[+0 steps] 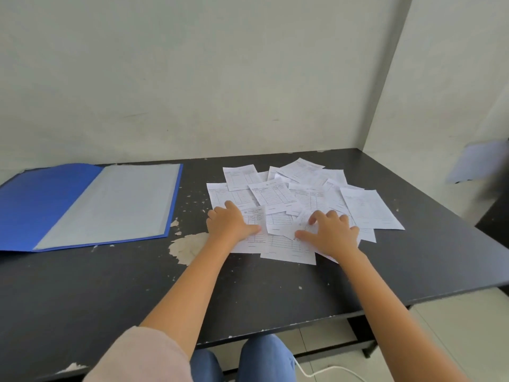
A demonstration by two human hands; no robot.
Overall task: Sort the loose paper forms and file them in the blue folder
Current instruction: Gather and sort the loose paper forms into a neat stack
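Observation:
Several loose white paper forms with printed tables lie scattered and overlapping on the right half of the black table. The blue folder lies open flat at the left, its right inner side covered by a pale clear sleeve. My left hand rests flat on the near left forms, fingers spread. My right hand presses on the near forms to the right, fingers spread and slightly curled over a tilted sheet. Neither hand has lifted a sheet.
The black table has chipped, peeling patches between the folder and the papers. A wall runs right behind the table. At the far right a blurred pale sheet hangs beyond the table's edge. A white cable lies on the floor.

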